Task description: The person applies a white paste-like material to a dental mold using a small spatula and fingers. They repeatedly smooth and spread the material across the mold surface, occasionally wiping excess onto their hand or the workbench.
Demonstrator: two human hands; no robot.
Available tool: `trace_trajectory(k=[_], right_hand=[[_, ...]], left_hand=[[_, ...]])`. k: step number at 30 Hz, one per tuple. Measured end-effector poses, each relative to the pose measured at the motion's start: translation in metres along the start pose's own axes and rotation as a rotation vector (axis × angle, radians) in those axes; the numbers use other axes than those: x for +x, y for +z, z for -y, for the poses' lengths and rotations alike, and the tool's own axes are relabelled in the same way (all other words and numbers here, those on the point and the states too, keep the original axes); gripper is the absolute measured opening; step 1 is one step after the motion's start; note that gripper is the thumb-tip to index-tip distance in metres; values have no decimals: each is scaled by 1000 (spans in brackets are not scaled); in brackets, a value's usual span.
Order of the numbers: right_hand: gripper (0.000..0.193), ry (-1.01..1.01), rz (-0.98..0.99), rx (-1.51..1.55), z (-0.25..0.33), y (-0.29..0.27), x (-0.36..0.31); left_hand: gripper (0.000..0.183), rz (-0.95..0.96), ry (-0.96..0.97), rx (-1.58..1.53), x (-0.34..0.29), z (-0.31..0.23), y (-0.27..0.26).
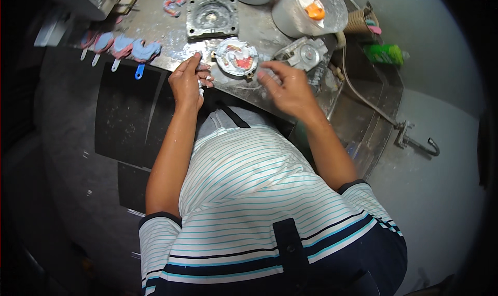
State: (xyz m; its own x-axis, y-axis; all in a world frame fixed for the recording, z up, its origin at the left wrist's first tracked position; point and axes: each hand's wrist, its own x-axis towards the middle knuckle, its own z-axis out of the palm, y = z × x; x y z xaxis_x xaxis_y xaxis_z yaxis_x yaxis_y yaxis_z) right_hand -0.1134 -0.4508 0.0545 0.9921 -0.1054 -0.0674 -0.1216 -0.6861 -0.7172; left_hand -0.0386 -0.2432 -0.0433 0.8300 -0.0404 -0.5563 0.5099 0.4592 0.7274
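A round metal dental flask (pixel 220 63) filled with white plaster, with a red and pink denture piece (pixel 244 62) in it, sits near the bench's front edge. My left hand (pixel 188 83) is just left of the flask, its fingers curled round a small crumpled white scrap (pixel 201 92) that shows between them; whether it is tissue or plaster I cannot make out. To the right of the flask my right hand (pixel 290 91) hovers with fingers apart and nothing in them, slightly blurred. Behind the flask lies a square metal mould block (pixel 211 17) with a round hollow.
Several impression trays (pixel 122 47) with blue and pink material line the left bench edge. Another metal flask part (pixel 306 54) lies at right. Behind it stands a whitish bucket (pixel 290 18) with something orange inside. Farther right are a green bottle (pixel 384 54), a hose and a tap (pixel 415 140).
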Motion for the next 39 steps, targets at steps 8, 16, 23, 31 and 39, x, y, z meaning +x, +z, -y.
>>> trace_trajectory(k=[8, 16, 23, 31, 39], right_hand=[[63, 531, 418, 846, -6, 23, -18], [36, 665, 352, 1348, -8, 24, -11], [35, 740, 237, 1730, -26, 28, -7], [42, 353, 347, 1435, 12, -11, -8], [58, -337, 312, 25, 44, 32, -19]], left_hand=[[32, 35, -6, 156, -9, 3, 14], [33, 43, -17, 146, -18, 3, 14], [34, 69, -18, 145, -16, 2, 13], [33, 15, 222, -3, -19, -13, 21], [55, 15, 44, -312, -14, -35, 56]])
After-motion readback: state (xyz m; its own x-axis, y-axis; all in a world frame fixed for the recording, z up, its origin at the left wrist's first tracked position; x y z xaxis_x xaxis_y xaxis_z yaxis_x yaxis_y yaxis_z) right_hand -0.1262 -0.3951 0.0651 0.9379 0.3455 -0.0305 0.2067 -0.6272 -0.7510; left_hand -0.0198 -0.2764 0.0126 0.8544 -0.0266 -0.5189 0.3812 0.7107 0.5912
